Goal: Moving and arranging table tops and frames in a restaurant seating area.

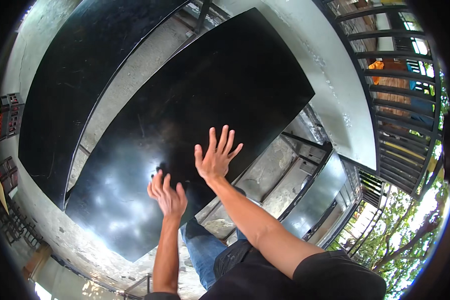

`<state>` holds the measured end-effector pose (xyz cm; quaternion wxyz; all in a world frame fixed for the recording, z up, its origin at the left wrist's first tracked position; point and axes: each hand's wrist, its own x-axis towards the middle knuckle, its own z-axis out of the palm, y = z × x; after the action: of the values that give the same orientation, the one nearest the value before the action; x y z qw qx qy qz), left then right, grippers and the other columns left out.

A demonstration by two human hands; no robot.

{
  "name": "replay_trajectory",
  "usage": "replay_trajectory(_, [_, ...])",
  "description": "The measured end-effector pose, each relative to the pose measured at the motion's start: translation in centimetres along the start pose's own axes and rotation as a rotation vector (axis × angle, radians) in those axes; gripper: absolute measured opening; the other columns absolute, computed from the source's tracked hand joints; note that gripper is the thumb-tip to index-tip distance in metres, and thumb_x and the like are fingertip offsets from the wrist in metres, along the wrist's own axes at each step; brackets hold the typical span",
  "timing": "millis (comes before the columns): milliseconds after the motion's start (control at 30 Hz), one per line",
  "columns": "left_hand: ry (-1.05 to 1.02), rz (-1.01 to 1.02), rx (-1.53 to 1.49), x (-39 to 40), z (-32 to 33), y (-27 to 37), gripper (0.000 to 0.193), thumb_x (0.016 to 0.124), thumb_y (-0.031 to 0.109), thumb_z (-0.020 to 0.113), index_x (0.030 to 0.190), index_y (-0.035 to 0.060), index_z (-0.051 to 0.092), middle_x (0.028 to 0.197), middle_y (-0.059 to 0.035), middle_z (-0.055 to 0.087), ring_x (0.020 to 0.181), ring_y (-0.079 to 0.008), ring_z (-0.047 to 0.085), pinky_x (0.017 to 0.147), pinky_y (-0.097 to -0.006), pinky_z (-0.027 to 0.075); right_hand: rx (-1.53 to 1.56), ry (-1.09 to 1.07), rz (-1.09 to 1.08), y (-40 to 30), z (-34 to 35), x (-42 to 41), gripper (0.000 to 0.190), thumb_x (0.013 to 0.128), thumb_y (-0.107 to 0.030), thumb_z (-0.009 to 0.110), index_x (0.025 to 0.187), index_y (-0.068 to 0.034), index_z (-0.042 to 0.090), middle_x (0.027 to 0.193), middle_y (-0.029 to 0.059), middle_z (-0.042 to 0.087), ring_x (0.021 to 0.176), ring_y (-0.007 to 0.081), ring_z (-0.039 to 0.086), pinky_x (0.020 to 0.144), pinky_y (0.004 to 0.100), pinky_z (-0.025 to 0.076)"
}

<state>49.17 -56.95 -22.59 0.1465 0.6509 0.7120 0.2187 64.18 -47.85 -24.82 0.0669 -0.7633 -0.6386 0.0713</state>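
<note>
In front of me spreads a glossy black tabletop [210, 86], its near left part bright with reflected light. My right hand [214, 159] is over its near right portion, palm down with fingers spread. To the left and closer to my body is my left hand [168, 195], its fingers slightly bent and the thumb apart. A dark reflection shows just beyond the left fingertips. Neither hand holds anything. Whether the palms or fingers touch the surface cannot be told from this view.
A second black tabletop [78, 75] lies to the left, across a narrow gap. Another dark table [315, 202] stands to the right. Beyond a pale low wall [322, 67] rises a dark railing [393, 90]. Crates [10, 112] are at the far left.
</note>
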Motion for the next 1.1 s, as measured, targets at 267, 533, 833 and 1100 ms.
replay_trajectory(267, [0.250, -0.262, 0.135, 5.1, 6.0, 5.3, 0.039, 0.090, 0.028, 0.044, 0.117, 0.0013, 0.052, 0.131, -0.0196, 0.046, 0.128, -0.0339, 0.038, 0.110, -0.0516, 0.018, -0.013, -0.071, 0.005, -0.3, -0.4, 0.2, 0.066, 0.094, -0.045, 0.046, 0.148, -0.011, 0.032, 0.157, 0.0216, 0.015, 0.146, 0.0417, 0.007, 0.110, 0.0692, 0.002])
replay_trajectory(533, [0.206, -0.295, 0.238, 4.6, 7.0, 4.8, 0.037, 0.088, 0.024, 0.048, 0.119, 0.0034, 0.048, 0.131, -0.0182, 0.044, 0.128, -0.0340, 0.037, 0.110, -0.0532, 0.018, -0.031, -0.068, 0.010, -0.3, 0.0, -0.2, 0.068, 0.092, -0.044, 0.051, 0.148, -0.011, 0.031, 0.157, 0.0215, 0.015, 0.146, 0.0417, 0.008, 0.111, 0.0688, 0.003])
replay_trajectory(833, [0.202, -0.294, 0.277, 4.8, 6.8, 5.1, 0.038, 0.087, 0.025, 0.047, 0.119, 0.0046, 0.047, 0.130, -0.0176, 0.044, 0.127, -0.0343, 0.036, 0.109, -0.0526, 0.019, -0.041, -0.071, 0.011, -0.3, -0.2, 0.0, 0.067, 0.091, -0.045, 0.051, 0.146, -0.011, 0.035, 0.157, 0.0211, 0.017, 0.146, 0.0414, 0.009, 0.111, 0.0686, 0.004])
replay_trajectory(1100, [0.182, -0.320, 0.290, 4.6, 6.7, 5.1, 0.041, 0.083, 0.025, 0.053, 0.120, 0.0078, 0.048, 0.131, -0.0165, 0.044, 0.127, -0.0332, 0.039, 0.110, -0.0539, 0.021, 0.163, -0.334, -0.026, 1.4, -2.9, 0.3, 0.072, 0.089, -0.039, 0.060, 0.149, -0.010, 0.030, 0.158, 0.0230, 0.009, 0.146, 0.0417, 0.004, 0.108, 0.0679, 0.003])
